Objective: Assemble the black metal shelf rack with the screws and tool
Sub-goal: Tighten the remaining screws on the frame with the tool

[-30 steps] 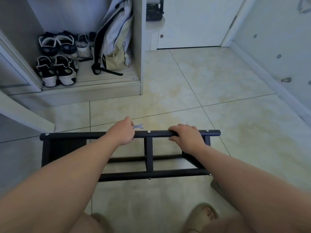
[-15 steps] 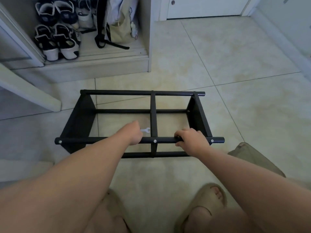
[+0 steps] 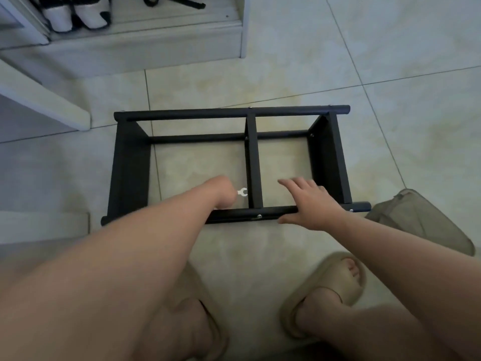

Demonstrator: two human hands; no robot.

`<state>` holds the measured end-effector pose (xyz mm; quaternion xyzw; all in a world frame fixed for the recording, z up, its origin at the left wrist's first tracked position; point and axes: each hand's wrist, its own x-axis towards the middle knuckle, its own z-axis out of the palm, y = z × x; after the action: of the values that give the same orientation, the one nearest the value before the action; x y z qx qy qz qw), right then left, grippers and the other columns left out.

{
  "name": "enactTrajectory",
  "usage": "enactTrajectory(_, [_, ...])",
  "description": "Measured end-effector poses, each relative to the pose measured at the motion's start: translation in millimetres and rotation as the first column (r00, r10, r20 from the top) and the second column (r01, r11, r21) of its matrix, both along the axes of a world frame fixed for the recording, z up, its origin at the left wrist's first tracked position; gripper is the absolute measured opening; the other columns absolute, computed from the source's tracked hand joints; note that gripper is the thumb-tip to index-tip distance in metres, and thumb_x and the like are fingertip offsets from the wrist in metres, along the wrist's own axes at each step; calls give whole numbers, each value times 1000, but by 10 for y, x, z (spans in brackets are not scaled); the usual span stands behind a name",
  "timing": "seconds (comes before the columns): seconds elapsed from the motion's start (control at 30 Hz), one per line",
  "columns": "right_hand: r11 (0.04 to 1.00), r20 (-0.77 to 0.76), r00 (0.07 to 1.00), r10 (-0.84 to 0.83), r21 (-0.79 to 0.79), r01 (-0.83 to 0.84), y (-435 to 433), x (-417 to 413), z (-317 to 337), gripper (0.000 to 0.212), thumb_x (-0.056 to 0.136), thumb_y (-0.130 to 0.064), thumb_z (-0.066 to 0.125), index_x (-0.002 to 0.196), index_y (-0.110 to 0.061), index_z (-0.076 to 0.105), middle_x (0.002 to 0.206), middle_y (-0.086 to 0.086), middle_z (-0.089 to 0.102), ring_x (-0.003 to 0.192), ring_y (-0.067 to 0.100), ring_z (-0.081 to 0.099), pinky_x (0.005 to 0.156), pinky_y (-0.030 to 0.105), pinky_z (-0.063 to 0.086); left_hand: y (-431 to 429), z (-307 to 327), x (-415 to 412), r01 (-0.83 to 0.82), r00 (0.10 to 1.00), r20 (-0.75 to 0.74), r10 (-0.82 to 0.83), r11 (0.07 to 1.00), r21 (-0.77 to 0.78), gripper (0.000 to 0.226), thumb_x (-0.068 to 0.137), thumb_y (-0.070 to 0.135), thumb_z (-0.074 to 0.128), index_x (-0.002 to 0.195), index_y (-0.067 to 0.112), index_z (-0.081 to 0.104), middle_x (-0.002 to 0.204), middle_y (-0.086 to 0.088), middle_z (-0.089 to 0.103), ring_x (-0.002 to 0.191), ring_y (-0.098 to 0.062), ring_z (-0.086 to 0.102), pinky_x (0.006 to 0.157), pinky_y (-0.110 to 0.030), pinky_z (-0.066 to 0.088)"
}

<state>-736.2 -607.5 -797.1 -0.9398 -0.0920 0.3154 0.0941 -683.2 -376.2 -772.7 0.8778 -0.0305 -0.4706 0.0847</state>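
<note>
The black rack (image 3: 208, 113) was stood on the tiled floor (image 3: 390, 74), just before the feet (image 3: 335, 280). A small white wrench (image 3: 243, 192) was clamped in the grip of the left hand (image 3: 221, 191); the right hand (image 3: 312, 201) was laid on the near rail (image 3: 273, 211), fingers (image 3: 289, 182) apart. The rail would best be steadied while each screw (image 3: 259, 216) was snugged evenly. No writing could be read.

"What's underfoot?"
"Pale glossy floor (image 3: 390, 61), big tiles, cream blotches, thin dark grout lines."
"And beyond?"
"White cabinet (image 3: 145, 45) on a raised plinth, black-and-white shoes (image 3: 78, 16) inside, a white panel (image 3: 44, 100) angling out at left. Soft, dim light."
</note>
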Motion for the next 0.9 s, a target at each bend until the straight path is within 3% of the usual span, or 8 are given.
enactTrajectory(0.07, [997, 42, 997, 67, 31, -69, 70, 67, -44, 112, 79, -76, 63, 162, -32, 0, 169, -5, 5, 155, 24, 6, 123, 49, 17, 37, 64, 186, 132, 991, 1, -132, 991, 20, 29, 103, 9, 44, 121, 0, 65, 111, -14, 64, 95, -28, 57, 86, -32, 46])
enactTrajectory(0.17, [986, 107, 981, 163, 20, -166, 186, 181, -156, 121, 72, -91, 42, 160, -31, -15, 168, -6, -21, 156, 23, -17, 125, 49, 2, 98, 108, 434, -42, 997, 65, 46, 997, -67, 26, 99, 13, 50, 116, 5, 68, 102, -8, 63, 88, -23, 54, 82, -32, 49])
enactTrajectory(0.2, [982, 120, 976, 183, 13, -186, 220, 228, -188, 122, 69, -95, 35, 160, -31, -17, 168, -5, -24, 155, 23, -20, 125, 50, 0, 108, 67, 506, -35, 995, 86, 42, 996, -88, 26, 98, 16, 52, 116, 6, 68, 107, -8, 66, 90, -23, 58, 85, -33, 51])
enactTrajectory(0.27, [977, 136, 969, 208, 9, -212, 272, 311, -254, 122, 67, -97, 25, 160, -30, -18, 167, -4, -27, 155, 24, -22, 126, 53, -1, 134, 15, 570, 145, 987, 84, -138, 986, -86, 25, 97, 17, 53, 114, 8, 69, 112, -8, 68, 99, -24, 63, 87, -35, 53])
enactTrajectory(0.37, [966, 140, 958, 250, 38, -258, 335, 371, -341, 125, 68, -99, 24, 159, -26, -20, 162, -2, -36, 151, 20, -32, 126, 52, -5, 201, -192, 557, 168, 985, -7, -170, 976, -140, 13, 97, 14, 56, 94, 19, 67, 89, 5, 65, 89, -18, 60, 66, -27, 46])
enactTrajectory(0.43, [955, 151, 948, 280, 62, -291, 363, 374, -383, 129, 67, -100, 24, 159, -22, -21, 159, 1, -41, 146, 17, -39, 126, 49, -9, 299, -324, 550, 143, 988, -38, -153, 973, -184, 14, 95, 14, 60, 88, 25, 66, 83, 7, 64, 84, -16, 60, 65, -27, 46])
enactTrajectory(0.63, [917, 206, 901, 383, 37, -398, 350, 355, -423, 135, 72, -99, 30, 160, -6, -12, 167, 10, -25, 155, 24, -21, 127, 54, -1, 437, -559, 541, 0, 998, -54, -17, 953, -304, 10, 91, 18, 65, 87, 23, 72, 88, -1, 73, 88, -21, 68, 81, -37, 56])
enactTrajectory(0.9, [903, 316, 864, 392, 46, -427, 319, 288, -494, 126, 81, -90, 39, 160, 2, 4, 169, 18, -6, 157, 31, -6, 126, 56, 8, 338, -736, 436, -254, 967, -143, 210, 835, -487, 8, 88, 12, 71, 85, 20, 71, 83, -5, 73, 75, -15, 64, 74, -29, 53])
